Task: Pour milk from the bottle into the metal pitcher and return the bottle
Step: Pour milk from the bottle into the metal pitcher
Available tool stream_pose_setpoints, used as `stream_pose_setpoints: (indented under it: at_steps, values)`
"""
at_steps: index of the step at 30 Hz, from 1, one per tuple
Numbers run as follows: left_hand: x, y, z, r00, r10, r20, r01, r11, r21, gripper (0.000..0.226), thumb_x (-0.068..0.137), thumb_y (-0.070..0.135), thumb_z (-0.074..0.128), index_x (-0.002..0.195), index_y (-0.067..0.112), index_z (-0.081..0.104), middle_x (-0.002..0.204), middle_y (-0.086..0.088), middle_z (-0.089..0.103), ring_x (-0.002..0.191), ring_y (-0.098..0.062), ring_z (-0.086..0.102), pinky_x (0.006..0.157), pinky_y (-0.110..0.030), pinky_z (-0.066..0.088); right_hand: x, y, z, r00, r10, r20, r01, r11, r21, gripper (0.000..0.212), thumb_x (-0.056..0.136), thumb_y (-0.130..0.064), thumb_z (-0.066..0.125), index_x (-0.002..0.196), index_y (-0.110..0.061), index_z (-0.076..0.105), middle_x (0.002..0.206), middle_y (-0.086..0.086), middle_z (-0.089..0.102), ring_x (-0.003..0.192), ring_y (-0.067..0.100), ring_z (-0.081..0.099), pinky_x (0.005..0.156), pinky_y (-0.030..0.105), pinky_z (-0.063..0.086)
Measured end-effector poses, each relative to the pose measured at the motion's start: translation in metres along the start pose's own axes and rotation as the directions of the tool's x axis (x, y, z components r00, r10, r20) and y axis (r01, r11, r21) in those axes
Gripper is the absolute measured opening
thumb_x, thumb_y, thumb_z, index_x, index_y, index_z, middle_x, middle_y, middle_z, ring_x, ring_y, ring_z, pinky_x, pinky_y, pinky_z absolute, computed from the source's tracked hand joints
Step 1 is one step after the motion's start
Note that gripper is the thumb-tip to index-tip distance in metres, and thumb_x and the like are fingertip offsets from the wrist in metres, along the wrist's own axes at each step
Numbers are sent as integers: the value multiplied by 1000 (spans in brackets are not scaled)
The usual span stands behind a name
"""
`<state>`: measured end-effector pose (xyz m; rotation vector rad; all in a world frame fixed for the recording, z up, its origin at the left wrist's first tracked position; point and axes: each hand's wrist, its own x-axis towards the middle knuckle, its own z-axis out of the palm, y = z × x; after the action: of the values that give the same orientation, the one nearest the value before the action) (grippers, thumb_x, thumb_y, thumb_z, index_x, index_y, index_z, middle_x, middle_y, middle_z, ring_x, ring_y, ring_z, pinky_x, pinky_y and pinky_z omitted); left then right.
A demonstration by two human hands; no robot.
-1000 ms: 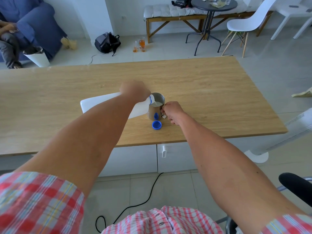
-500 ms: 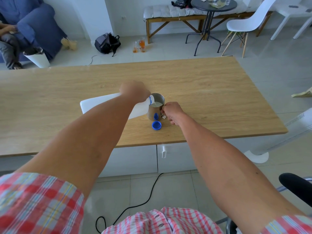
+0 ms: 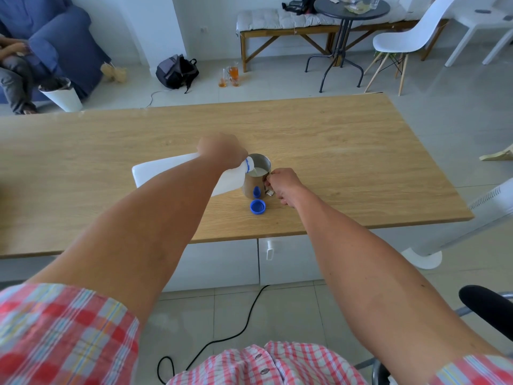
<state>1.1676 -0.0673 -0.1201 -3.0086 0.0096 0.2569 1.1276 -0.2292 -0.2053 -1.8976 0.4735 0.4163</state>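
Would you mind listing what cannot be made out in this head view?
- Left hand fingers: curled behind the bottle.
- Pitcher handle: mostly covered by the right hand.
- Bottle's remaining milk: opaque walls, forearm across it.
- Items on the round table: too small.

I wear a short-sleeved checked shirt [image 3: 266, 365], pink-red and white with thin blue and yellow lines, small dark buttons down its front. My forearms are bare below both sleeves; no watch, rings or gloves.
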Motion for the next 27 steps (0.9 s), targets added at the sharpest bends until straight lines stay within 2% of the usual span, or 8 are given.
stream_pose_setpoints:
  at_steps: [4,15,22,27]
  values:
    - [0,0,0,1000,1,1,-1,1000,-1,31,98,43,43,96,18,60,79,-2,54,82,-27,58,67,-35,41,1,0,1,1000,1,-6,-1,1000,-17,28,92,-5,42,83,-16,65,76,6,59,40,12,30,33,13,22]
    - [0,1,0,1000,3,-2,-3,1000,13,32,99,44,42,96,17,60,80,-3,54,82,-27,58,66,-35,39,-3,-1,-1,1000,-23,-1,23,1000,-11,28,93,-1,41,85,-12,66,75,8,56,43,13,33,30,11,22]
    - [0,2,0,1000,1,7,-1,1000,22,33,100,44,42,96,17,61,80,-3,55,81,-26,59,64,-33,39,-4,-2,-1,1000,-19,-5,19,1000,-6,29,93,-1,41,84,-12,66,73,7,55,40,12,32,31,10,21]
    - [-2,2,-2,1000,6,5,-6,1000,21,33,100,43,41,95,17,60,79,-3,55,81,-27,59,64,-34,39,-4,-2,-1,1000,-12,-4,12,1000,-7,31,93,-2,42,76,-14,65,67,4,55,33,9,31,31,10,22]
